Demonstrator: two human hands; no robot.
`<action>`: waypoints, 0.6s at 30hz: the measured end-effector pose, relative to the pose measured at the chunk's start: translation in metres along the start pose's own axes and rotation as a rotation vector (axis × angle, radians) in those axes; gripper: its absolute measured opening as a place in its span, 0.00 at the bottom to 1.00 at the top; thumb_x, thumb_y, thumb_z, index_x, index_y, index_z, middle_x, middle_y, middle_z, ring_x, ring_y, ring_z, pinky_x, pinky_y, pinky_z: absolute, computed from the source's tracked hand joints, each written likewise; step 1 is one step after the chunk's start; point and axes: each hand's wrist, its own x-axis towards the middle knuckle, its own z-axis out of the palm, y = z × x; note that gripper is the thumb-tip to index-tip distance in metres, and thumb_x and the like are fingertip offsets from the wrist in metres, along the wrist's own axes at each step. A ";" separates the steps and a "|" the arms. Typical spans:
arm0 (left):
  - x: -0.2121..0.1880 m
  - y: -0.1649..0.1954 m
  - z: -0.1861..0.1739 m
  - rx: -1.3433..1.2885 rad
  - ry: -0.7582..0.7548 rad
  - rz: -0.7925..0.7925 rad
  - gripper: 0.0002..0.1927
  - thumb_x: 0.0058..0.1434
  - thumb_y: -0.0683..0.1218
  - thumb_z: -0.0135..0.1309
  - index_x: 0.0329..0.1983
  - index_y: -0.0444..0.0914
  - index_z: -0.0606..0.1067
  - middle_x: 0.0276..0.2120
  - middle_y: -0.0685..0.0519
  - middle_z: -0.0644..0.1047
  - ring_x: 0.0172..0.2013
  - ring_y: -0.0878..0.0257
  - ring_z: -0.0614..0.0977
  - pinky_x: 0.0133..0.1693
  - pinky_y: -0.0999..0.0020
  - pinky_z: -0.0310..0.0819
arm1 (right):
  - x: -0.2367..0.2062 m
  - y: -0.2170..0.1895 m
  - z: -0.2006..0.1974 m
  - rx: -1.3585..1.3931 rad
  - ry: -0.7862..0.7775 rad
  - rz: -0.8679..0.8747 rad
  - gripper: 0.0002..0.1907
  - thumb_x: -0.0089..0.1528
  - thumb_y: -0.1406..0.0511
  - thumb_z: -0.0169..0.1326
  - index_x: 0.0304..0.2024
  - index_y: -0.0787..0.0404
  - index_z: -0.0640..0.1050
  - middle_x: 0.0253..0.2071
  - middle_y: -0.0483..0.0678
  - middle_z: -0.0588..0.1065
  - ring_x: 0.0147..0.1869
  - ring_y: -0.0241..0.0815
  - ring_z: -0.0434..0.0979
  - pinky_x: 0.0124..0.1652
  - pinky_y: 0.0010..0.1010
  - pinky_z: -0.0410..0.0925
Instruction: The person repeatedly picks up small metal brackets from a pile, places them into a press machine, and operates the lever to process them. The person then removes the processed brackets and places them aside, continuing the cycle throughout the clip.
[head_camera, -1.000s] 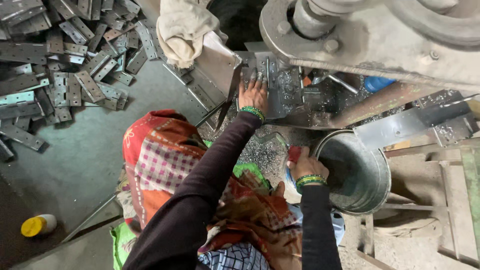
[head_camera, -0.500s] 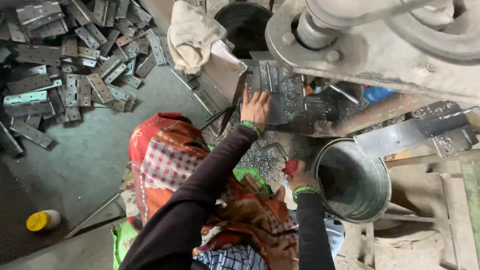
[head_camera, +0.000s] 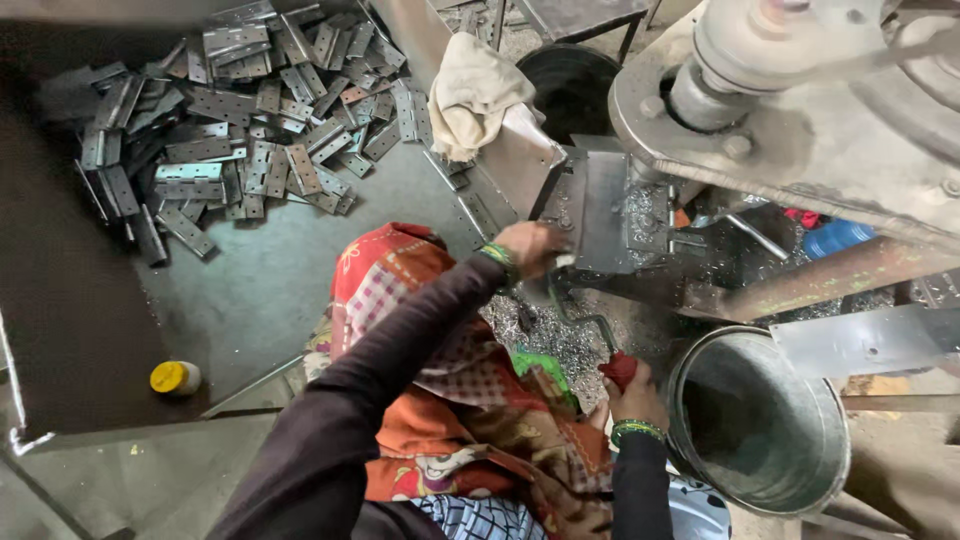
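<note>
While the left hand grips a metal plate, the right hand clutches red cloth.

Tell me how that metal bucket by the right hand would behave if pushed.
The bucket looks like thin sheet metal and appears empty, so it is probably light and would slide or tip easily. Its rim flares wider than its base, which suggests it topples if shoved near the top. The right hand is beside its rim.

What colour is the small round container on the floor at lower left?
Yellow, with a paler end; the small round container shows only in the head view.
</note>
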 end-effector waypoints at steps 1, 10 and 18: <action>-0.006 -0.014 -0.010 -0.135 -0.053 -0.074 0.20 0.69 0.61 0.50 0.59 0.52 0.77 0.54 0.53 0.81 0.51 0.56 0.85 0.58 0.55 0.81 | 0.001 0.001 0.000 -0.006 -0.015 -0.007 0.39 0.59 0.44 0.58 0.68 0.43 0.59 0.52 0.61 0.77 0.52 0.67 0.80 0.49 0.55 0.72; -0.018 -0.081 -0.027 0.123 0.308 -0.683 0.33 0.48 0.61 0.67 0.56 0.46 0.75 0.57 0.55 0.74 0.60 0.54 0.66 0.54 0.47 0.64 | -0.005 0.000 -0.006 0.012 0.043 -0.008 0.39 0.58 0.47 0.61 0.67 0.42 0.61 0.53 0.60 0.77 0.53 0.66 0.80 0.49 0.55 0.72; -0.010 -0.092 -0.038 0.006 0.386 -0.726 0.25 0.47 0.56 0.67 0.49 0.47 0.80 0.53 0.55 0.77 0.61 0.55 0.70 0.56 0.46 0.67 | 0.003 0.009 0.003 0.058 0.038 -0.034 0.39 0.58 0.48 0.60 0.68 0.44 0.61 0.53 0.60 0.78 0.53 0.66 0.80 0.49 0.55 0.71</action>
